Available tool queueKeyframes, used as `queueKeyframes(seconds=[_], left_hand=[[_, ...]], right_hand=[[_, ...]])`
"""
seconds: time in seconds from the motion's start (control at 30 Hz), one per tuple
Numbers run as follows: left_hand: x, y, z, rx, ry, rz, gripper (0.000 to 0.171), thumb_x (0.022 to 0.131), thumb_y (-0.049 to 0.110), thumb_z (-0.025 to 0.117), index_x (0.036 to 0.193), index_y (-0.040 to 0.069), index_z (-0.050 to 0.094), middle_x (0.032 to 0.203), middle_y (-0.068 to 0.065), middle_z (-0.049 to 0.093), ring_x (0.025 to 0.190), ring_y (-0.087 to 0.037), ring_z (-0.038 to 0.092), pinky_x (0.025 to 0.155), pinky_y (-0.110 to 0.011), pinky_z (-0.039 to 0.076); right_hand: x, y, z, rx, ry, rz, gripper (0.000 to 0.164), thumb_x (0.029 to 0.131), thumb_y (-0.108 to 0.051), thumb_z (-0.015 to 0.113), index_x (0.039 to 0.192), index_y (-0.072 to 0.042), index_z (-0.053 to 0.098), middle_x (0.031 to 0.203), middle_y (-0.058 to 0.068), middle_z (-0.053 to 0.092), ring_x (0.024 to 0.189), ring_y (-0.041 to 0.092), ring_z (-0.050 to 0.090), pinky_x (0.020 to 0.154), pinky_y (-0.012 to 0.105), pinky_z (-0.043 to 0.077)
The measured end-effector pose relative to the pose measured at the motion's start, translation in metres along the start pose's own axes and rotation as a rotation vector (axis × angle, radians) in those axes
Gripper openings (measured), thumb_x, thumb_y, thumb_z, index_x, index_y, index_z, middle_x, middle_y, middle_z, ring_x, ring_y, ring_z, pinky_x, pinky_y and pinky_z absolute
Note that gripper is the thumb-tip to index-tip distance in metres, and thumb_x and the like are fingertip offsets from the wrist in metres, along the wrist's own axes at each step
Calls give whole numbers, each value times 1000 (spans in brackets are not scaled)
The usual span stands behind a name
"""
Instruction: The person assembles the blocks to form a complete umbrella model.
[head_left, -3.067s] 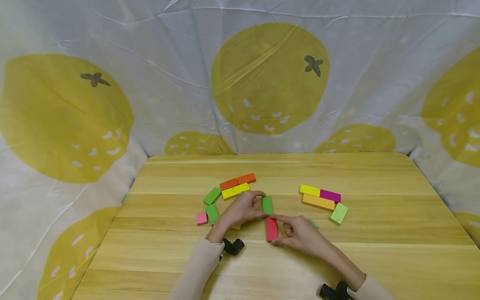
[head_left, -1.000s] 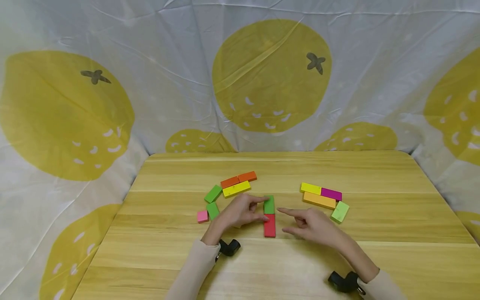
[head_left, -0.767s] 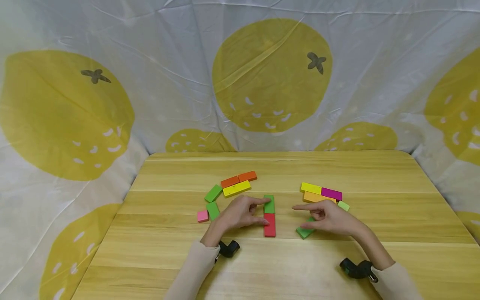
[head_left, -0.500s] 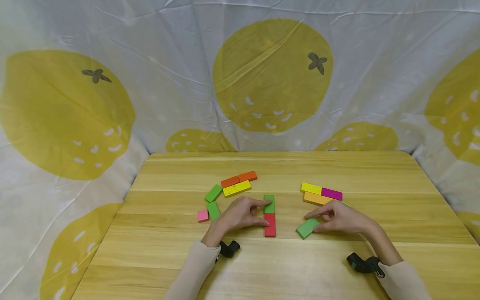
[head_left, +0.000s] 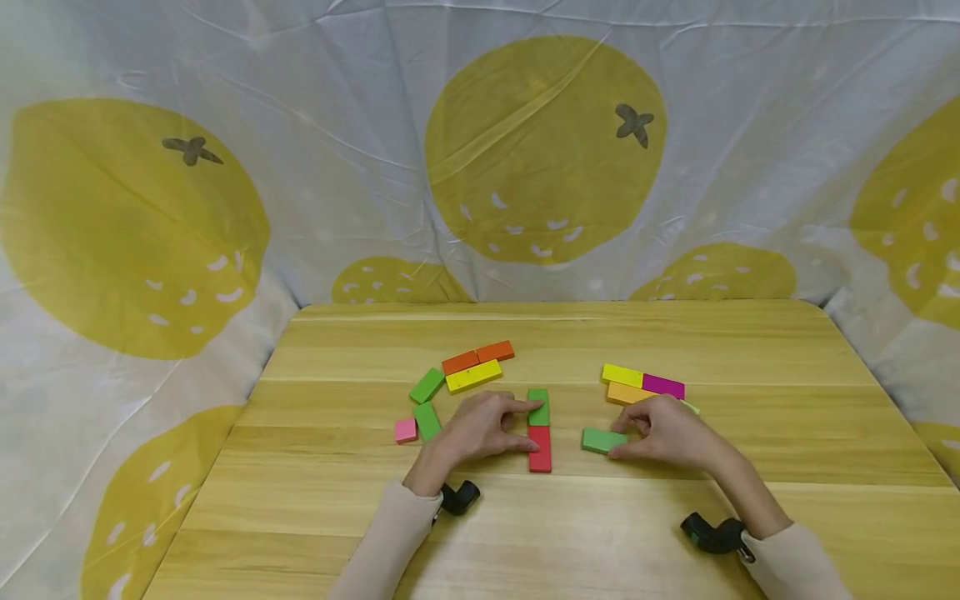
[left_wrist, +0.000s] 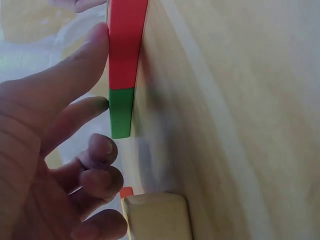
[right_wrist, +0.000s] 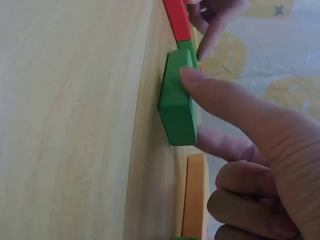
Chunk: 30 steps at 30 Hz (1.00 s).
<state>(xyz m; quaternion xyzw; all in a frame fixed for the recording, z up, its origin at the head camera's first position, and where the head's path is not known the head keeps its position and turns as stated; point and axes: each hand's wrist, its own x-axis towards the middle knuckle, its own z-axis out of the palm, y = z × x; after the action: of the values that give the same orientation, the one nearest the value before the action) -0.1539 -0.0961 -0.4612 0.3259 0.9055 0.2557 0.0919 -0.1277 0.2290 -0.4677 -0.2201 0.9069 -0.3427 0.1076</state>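
Observation:
A green block (head_left: 538, 400) and a red block (head_left: 539, 458) lie flat on the table, end to end in one line. My left hand (head_left: 483, 429) rests its fingertips on their tops, index finger on the green block and thumb on the red one. To the right of that line, my right hand (head_left: 663, 429) pinches another green block (head_left: 598, 440) between thumb and index finger. The right wrist view shows this held green block (right_wrist: 175, 90) close over the table, its long side gripped. Its right end is covered by the fingers in the head view.
At back left lie orange blocks (head_left: 495, 351), a yellow block (head_left: 474, 377), two more green blocks (head_left: 427, 386) and a pink cube (head_left: 405, 430). Yellow, purple (head_left: 663, 387) and light-orange (head_left: 628, 393) blocks lie back right. A plain wooden block (left_wrist: 157, 217) sits below my left hand.
My right hand left the red block, now straightened against the green one, moved right, took hold of another green block and turned it while bringing it slightly left. My left hand stayed almost in place.

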Motion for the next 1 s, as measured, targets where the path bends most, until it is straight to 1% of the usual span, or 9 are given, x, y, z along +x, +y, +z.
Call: queueKeyframes(seconds=[0.1,0.2,0.27,0.33,0.4,0.47,0.63,0.77,1.0], left_hand=[[-2,1,1,53,17,9,61,83,46,85,138,25,69,81,-1,50,68,-6,36,58,-17,25],[-3,2,2,75,29,19,59,84,46,84,137,25,70,92,-5,55,75,-8,39,61,-17,28],[-3,2,3,89,43,37,58,85,46,84,137,24,70,97,-5,57,80,-10,42,65,-19,33],[-3,2,4,110,57,61,58,86,46,83,137,23,69,106,-5,59,89,-13,48,72,-23,40],[-4,1,5,126,68,81,58,87,45,82,138,21,69,120,-8,61,104,-19,54,85,-31,47],[-5,0,6,132,67,88,59,88,45,80,140,21,67,137,-13,58,123,-26,55,98,-40,48],[-6,-2,7,131,40,97,61,93,45,75,145,17,62,166,-15,37,154,-34,36,116,-55,40],[-6,-1,6,149,4,123,64,96,44,71,149,12,57,170,-12,30,159,-33,28,122,-59,33],[-10,6,7,130,-75,131,73,99,46,67,158,10,43,172,-6,28,161,-24,23,124,-61,28]], right_hand=[[-1,-3,0,-84,21,-20,30,74,-45,92,70,-27,68,54,-17,38,51,-4,26,49,16,22],[-2,-2,-1,-52,-1,-43,30,76,-44,91,74,-26,67,55,-16,40,51,-4,28,49,16,26],[-2,1,-2,17,-46,-55,28,79,-41,90,90,-22,73,59,-14,39,54,-4,30,51,17,28],[-2,4,-3,107,-117,-66,44,81,-36,89,116,-17,73,64,-12,40,57,-3,34,53,18,33],[-2,7,-4,194,-201,-85,63,83,-31,88,139,-13,64,66,-6,42,60,-2,36,55,19,36],[-1,10,-5,263,-277,-117,75,86,-24,86,151,-10,53,67,1,45,61,-3,39,55,19,39],[0,13,-4,305,-343,-188,68,91,-17,80,152,-9,51,69,8,48,63,-4,41,58,19,43],[0,13,-2,310,-338,-170,65,91,-16,80,150,-11,54,70,2,48,63,-4,41,58,19,43],[0,15,-2,316,-302,-149,66,89,-20,82,150,-12,55,68,4,46,62,-2,40,56,20,41]])
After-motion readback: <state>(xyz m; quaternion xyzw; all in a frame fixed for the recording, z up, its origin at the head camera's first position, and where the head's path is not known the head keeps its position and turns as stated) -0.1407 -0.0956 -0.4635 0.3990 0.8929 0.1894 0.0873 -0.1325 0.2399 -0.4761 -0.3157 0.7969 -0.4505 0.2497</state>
